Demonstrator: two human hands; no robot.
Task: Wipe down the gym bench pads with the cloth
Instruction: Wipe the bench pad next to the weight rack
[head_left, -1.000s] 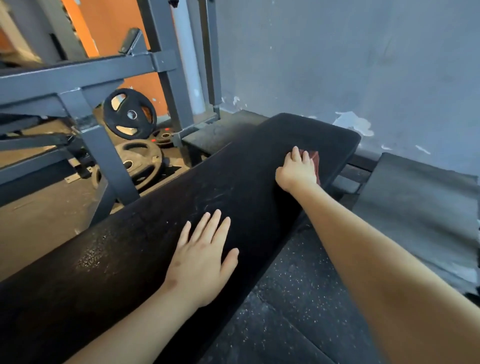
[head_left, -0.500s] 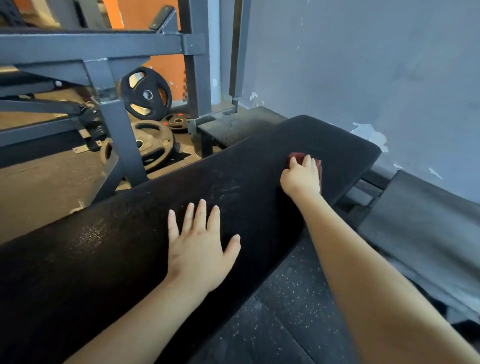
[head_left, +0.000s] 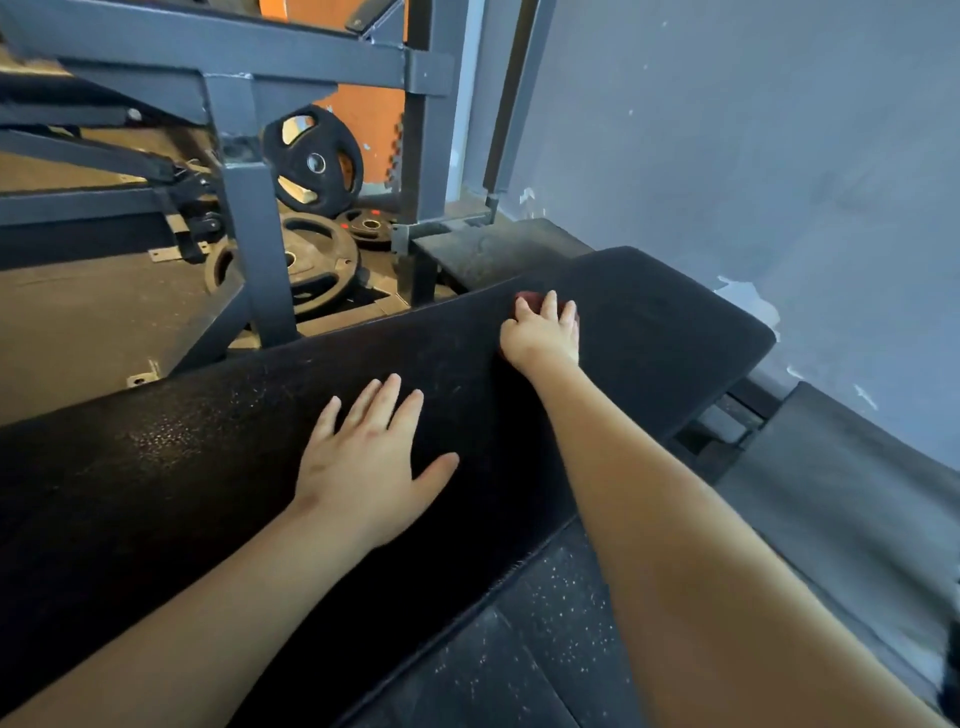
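Head view. Cloth (head_left: 523, 300), dark red: on far half of black bench pad (head_left: 660, 332), mostly hidden beneath right grip (head_left: 543, 335), whose fingers curl over it. Left grip (head_left: 363, 467): flat, fingers spread, pressing pad nearer. Far left: grey steel frame (head_left: 254, 249), weight plates (head_left: 311, 260). Right: grey mat (head_left: 857, 493), grey wall (head_left: 753, 130).

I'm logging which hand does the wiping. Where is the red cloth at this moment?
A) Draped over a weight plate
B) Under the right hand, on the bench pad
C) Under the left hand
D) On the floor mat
B: the red cloth peeks out past the fingertips of the right hand, which holds it against the black bench pad; the left hand lies flat with nothing under it.
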